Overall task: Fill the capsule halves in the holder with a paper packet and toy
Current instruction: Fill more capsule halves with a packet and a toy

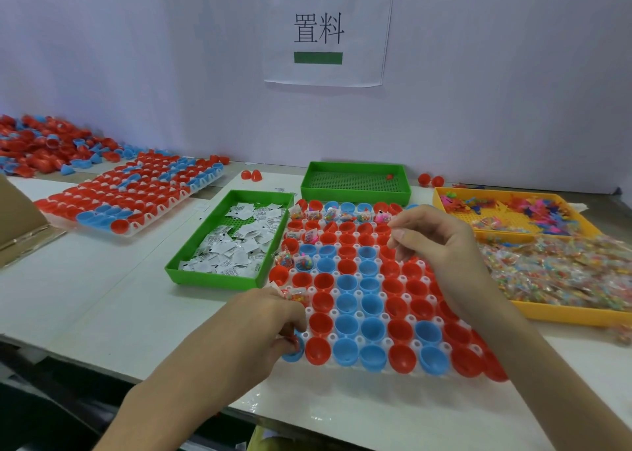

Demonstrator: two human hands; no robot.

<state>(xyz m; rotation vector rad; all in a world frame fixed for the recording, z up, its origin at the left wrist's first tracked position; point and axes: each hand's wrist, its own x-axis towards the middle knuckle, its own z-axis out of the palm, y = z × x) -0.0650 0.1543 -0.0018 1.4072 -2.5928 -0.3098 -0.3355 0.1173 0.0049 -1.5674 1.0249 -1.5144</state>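
1. Nearest of all, the left hand (273, 320) sits at the near left corner of the holder (388, 342); its fingers are curled and grasp a small bunch of clear toy packets (294, 295); its fingertips reach down to a blue half on that corner.
2. Further off, the right hand (427, 238) hovers over the far right part of the holder; its fingers are bent and the thumb is close to the forefinger; I cannot tell whether anything is pinched between them.
3. Lying in the middle of the table (102, 296), the holder is a white grid; red and blue capsule halves (347, 324) stand in it with the open side up; those in the far row and a few on the left side carry small clear bags of toys.
4. Just left of the holder, a green tray (191, 245) holds white paper packets (239, 242); a second green tray (355, 166) lies just beyond the holder, with one small red thing (390, 177) in it.
5. On the right, a yellow tray (441, 194) holds loose coloured toys (513, 211); nearer, a second yellow tray (561, 315) is heaped with a pile of clear bags (564, 272).
6. At far left lies another holder (136, 190) set with halves; beyond it is a loose heap of halves (44, 142); cardboard (17, 218) shows at the left edge; a paper sign (328, 30) hangs on the wall.
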